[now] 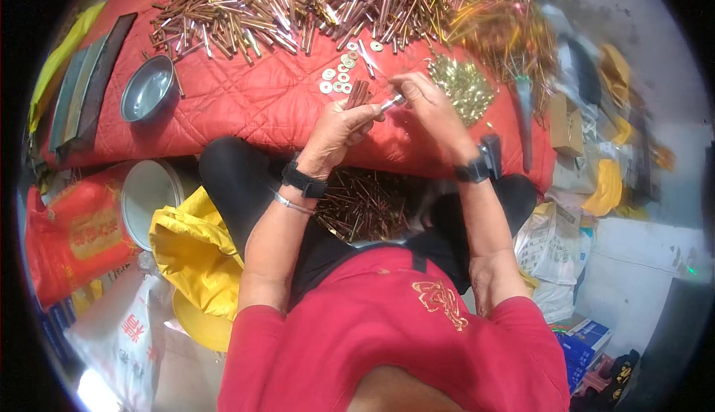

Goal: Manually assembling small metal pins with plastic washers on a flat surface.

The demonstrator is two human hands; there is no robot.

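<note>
Tubes [359, 93], a small copper bundle, are sitting upright in our left hand [337, 130], its fingers curling tight around them so the ends are facing up where the right hand can reach. Our right hand [426, 105] is hovering just beside, its fingers pinching a short silvery piece [392, 102] and tipping it toward the bundle's top. We are keeping both hands low over the near edge of the red quilt [238, 106].

Nearest us, more tubes are piling in the lap [361, 205], between the knees. A yellow bag [195, 252] and a white bucket [149, 196] are crowding our left side, leaving little room there.

Just beyond the hands, washers [339, 73] are lying loose within easy reach, and a heap of small brass bits [462, 86] is sitting by the right hand. A metal bowl [147, 88] is standing well apart to the left, with bare quilt between it and us for moving. Farthest off, a long heap of rods [313, 6] is lining the far edge.
</note>
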